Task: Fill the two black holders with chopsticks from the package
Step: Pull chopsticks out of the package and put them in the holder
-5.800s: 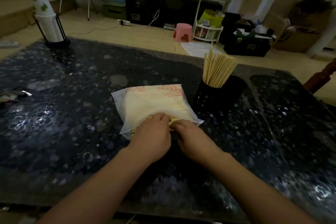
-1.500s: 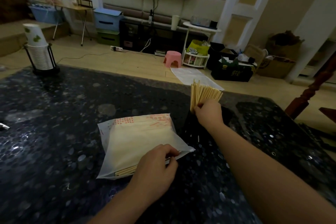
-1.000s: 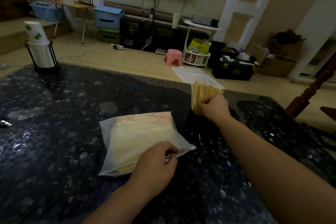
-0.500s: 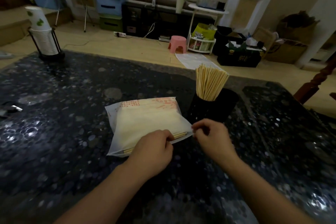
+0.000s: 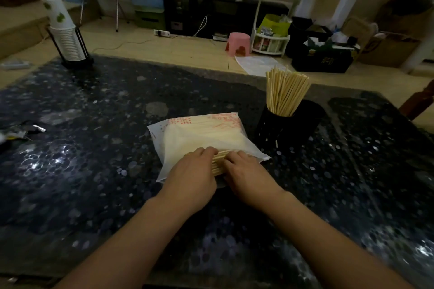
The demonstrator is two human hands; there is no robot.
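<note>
Hands met at the package [image 5: 199,134] mouth: left hand [image 5: 192,176] and right hand [image 5: 246,175] pinching chopstick ends [image 5: 217,164] (long axis toward the holders [image 5: 279,129], up-right).

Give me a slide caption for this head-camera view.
Both hands, left and right, at the open end of a chopstick package beside a black holder of chopsticks.

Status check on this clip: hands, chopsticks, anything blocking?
Left hand and right hand both at the package mouth, on exposed chopsticks; grip unclear. One black holder part-filled; second looks empty. Nothing blocking.
</note>
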